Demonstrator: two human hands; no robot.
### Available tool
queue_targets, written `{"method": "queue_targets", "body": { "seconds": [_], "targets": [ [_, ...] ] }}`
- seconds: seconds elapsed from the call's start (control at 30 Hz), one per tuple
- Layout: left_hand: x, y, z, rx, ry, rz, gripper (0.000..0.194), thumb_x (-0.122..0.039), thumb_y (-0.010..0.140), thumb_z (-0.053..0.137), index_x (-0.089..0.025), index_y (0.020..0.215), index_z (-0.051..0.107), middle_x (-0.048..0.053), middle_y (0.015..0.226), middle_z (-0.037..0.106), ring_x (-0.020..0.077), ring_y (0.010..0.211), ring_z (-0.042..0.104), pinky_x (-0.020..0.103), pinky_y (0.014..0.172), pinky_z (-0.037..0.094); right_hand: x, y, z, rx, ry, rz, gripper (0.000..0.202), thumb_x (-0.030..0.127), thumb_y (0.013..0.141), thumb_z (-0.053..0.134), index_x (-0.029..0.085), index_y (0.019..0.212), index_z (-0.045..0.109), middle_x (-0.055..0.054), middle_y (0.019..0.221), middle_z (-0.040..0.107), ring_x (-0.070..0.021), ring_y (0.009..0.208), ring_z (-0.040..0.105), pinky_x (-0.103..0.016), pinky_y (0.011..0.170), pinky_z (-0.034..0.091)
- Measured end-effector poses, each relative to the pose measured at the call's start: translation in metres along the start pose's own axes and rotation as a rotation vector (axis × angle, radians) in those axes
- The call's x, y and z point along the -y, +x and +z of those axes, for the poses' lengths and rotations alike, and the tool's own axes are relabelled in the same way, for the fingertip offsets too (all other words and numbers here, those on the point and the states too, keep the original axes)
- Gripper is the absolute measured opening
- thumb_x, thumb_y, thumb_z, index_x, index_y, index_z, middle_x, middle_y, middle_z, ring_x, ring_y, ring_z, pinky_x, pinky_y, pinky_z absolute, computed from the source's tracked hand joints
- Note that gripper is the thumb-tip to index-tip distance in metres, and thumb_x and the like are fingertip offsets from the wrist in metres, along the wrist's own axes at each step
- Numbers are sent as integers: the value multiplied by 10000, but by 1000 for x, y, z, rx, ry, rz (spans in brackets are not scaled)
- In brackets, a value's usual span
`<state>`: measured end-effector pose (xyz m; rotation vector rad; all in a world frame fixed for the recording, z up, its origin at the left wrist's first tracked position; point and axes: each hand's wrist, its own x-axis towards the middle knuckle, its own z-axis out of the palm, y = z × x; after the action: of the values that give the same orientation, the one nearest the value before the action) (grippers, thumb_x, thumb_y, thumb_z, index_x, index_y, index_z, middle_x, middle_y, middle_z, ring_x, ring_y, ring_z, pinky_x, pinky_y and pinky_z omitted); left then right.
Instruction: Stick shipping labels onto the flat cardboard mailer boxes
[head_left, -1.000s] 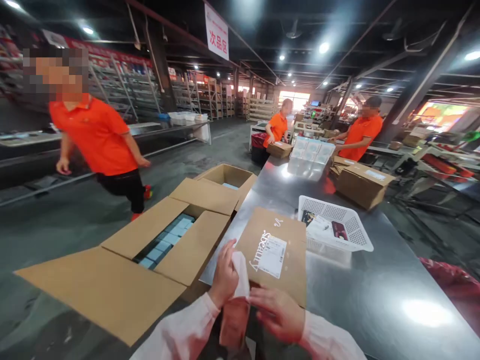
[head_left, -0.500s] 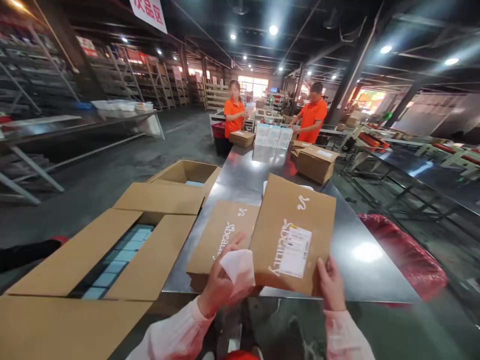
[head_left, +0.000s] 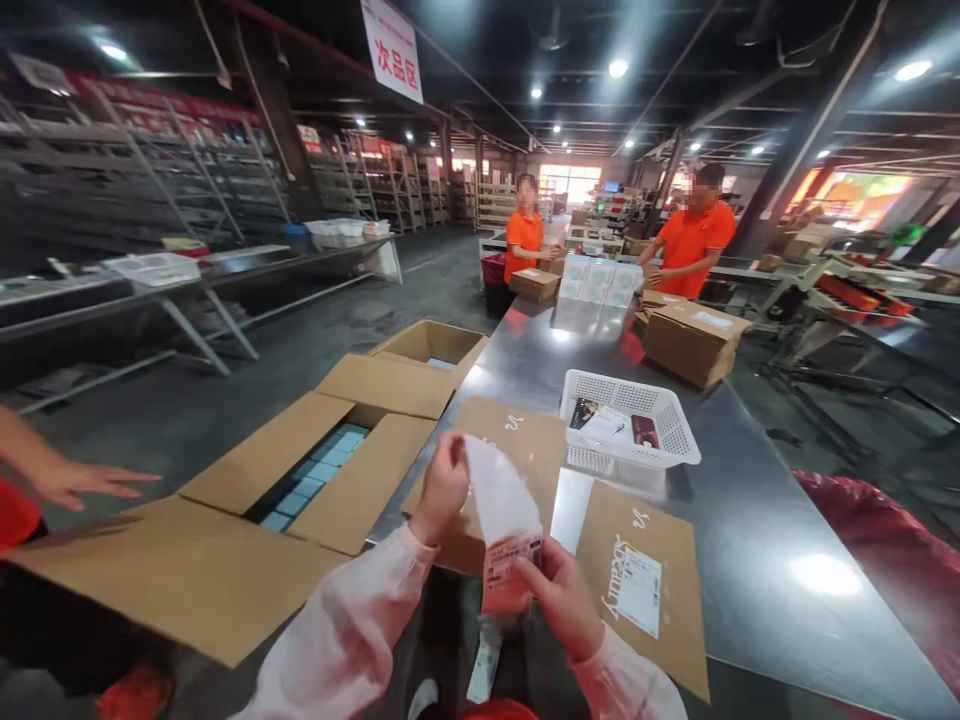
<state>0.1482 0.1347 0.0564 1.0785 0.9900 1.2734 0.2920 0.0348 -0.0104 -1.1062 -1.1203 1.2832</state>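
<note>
A strip of shipping labels (head_left: 501,490), white above and printed below, stretches between my hands over the table's near edge. My left hand (head_left: 441,492) is closed on its upper end, while my right hand (head_left: 561,592) pinches the printed part between thumb and fingers. More of the strip hangs lower down. Behind my left hand lies a stack of flat brown cartons (head_left: 541,440), partly covered by hand and paper. To the right of my right hand, a flat carton (head_left: 679,590) bearing a stuck-on white label (head_left: 640,592) lies on the metal table (head_left: 757,500).
A white basket (head_left: 679,440) holds cards. An open carton (head_left: 251,575) of light-blue boxes stands left. A co-worker's hand (head_left: 82,480) reaches in there. Two people in orange work at the far end near white boxes (head_left: 596,280) and carton stacks (head_left: 697,340).
The labelled carton has left my hands and now lies on the table at right. My right hand has moved onto the label strip. The basket is uncovered, and a co-worker's hand appears at left.
</note>
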Motion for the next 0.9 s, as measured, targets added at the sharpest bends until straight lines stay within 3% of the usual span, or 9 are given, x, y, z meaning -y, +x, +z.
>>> {"method": "queue_targets", "body": {
  "seconds": [0.07, 0.13, 0.23, 0.33, 0.4, 0.5, 0.63, 0.83, 0.9],
  "targets": [
    [-1, -4, -20, -33, 117, 267, 327, -333, 683, 715, -197, 966, 623, 80, 1152, 637, 247, 1225, 476, 398, 1071, 327, 3, -1, 4, -36, 89, 59, 448, 529, 660, 732, 182, 930, 648, -81, 942, 727, -255, 881, 660, -413, 825, 514],
    [2, -15, -33, 171, 252, 401, 448, -320, 643, 762, -197, 1052, 628, 103, 1239, 604, 265, 1274, 434, 414, 1116, 257, 6, -1, 5, -46, 134, 94, 449, 523, 653, 741, 176, 922, 645, -84, 928, 726, -255, 848, 662, -412, 797, 522],
    [17, -32, -36, 410, 155, 66, 514, -324, 582, 812, -180, 1041, 630, 98, 1000, 704, 249, 954, 642, 399, 919, 456, 11, 2, 12, -135, 91, 34, 406, 545, 698, 691, 181, 869, 630, -80, 889, 714, -243, 820, 657, -396, 768, 527],
    [36, -39, -28, 303, -108, -237, 401, -365, 550, 828, -143, 834, 652, 47, 756, 707, 173, 693, 640, 295, 696, 490, 24, 11, 17, -374, -201, -185, 441, 532, 656, 723, 192, 921, 630, -85, 947, 691, -242, 879, 637, -364, 775, 519],
    [46, -40, -25, 258, -147, -243, 352, -372, 538, 836, -119, 702, 655, 36, 689, 688, 138, 648, 603, 252, 665, 460, 37, 19, 18, -301, -437, -246, 444, 509, 681, 708, 204, 998, 651, -78, 949, 697, -231, 858, 640, -341, 750, 515],
    [59, -41, -23, 165, -125, -161, 389, -452, 575, 802, -122, 587, 595, -12, 563, 596, 90, 551, 500, 216, 579, 402, 55, 27, 20, 15, -688, -172, 293, 461, 838, 541, 247, 925, 721, -48, 852, 730, -212, 764, 666, -305, 679, 501],
    [72, -39, -21, -45, -117, -63, 508, -557, 631, 728, -162, 509, 434, -70, 474, 419, 63, 487, 366, 198, 497, 324, 55, 38, 23, 8, -793, -133, 295, 447, 843, 522, 262, 853, 752, -48, 840, 740, -218, 753, 679, -295, 652, 494],
    [99, -39, -47, 382, -255, -406, 500, -406, 459, 873, -97, 803, 681, 49, 720, 652, 147, 650, 561, 261, 652, 429, 21, 123, -2, -185, -865, -228, 216, 397, 738, 643, 211, 688, 739, -104, 1006, 660, -238, 960, 616, -376, 871, 471],
    [117, -51, -63, 412, -252, -511, 494, -413, 456, 870, -91, 799, 719, 78, 729, 672, 180, 678, 593, 286, 676, 443, 11, 162, -13, -266, -944, -194, 205, 382, 708, 671, 187, 672, 724, -124, 1054, 638, -255, 1017, 586, -409, 917, 443]
  ]
}}
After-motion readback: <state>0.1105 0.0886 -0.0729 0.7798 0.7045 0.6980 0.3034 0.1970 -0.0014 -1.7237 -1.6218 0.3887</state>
